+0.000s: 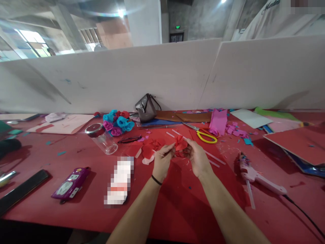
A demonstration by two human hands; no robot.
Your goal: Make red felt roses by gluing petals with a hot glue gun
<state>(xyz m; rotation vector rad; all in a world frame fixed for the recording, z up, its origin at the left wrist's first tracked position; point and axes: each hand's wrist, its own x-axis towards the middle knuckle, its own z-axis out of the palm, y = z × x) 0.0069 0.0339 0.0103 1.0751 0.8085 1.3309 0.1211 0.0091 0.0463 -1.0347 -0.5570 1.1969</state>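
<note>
Between my two hands, above the red table (83,213), is a red paper flower (181,143). My left hand (163,159) pinches its left side, fingers closed, a dark band round the wrist. On the opposite side my right hand (196,156) grips the flower's edge with thumb and fingers. Cut red paper petals (148,151) lie just left of and behind my left hand. Clear glue sticks (215,158) rest beyond and beside my right hand. Yellow-handled scissors (207,137) lie behind it, blades pointing away to the left.
A pink glue gun (256,176) with a cord lies right. To the left stand a glass jar (104,140) and a bunch of paper flowers (118,123); nearer are a purple case (71,184) and a blurred-out phone-shaped thing (120,181). A white partition (177,78) closes the back.
</note>
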